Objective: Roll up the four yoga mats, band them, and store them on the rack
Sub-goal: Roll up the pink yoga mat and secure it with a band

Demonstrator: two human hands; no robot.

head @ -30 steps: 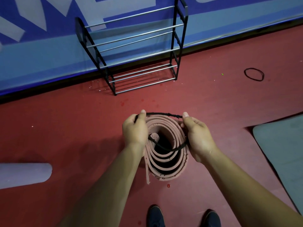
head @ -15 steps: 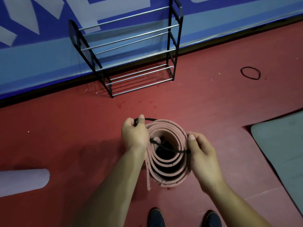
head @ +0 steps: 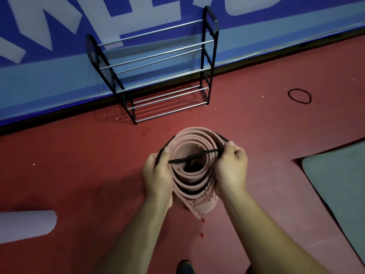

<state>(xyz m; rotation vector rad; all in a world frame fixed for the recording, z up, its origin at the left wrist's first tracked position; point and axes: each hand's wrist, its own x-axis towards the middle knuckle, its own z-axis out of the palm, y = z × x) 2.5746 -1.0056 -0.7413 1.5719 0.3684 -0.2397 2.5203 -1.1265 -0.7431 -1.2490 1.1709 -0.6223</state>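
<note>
Pink yoga mat (head: 183, 141), seen from the head camera, stands rolled on end on the red floor (head: 69, 175) in front of the person's shoe, with the rack (head: 158, 76) beyond it at the wall. The left hand (head: 158, 175) and right hand (head: 231, 169) flank the roll, each pinching the black band (head: 195, 156) between thumb and fingers. The band's far side is hooked round the far rim, while the near strand cuts straight across the open top.

To finish well, the near strand should probably be stretched toward the body until it clears the near rim, with both palms squeezing the coils. The layers look loose and could spring apart. After that, work the band down evenly on both sides toward the middle.

A spare band (head: 299, 95) lies on the floor to the right. A grey mat (head: 339, 184) is unrolled at the right edge, and a pale rolled mat (head: 25, 224) lies at the left.
</note>
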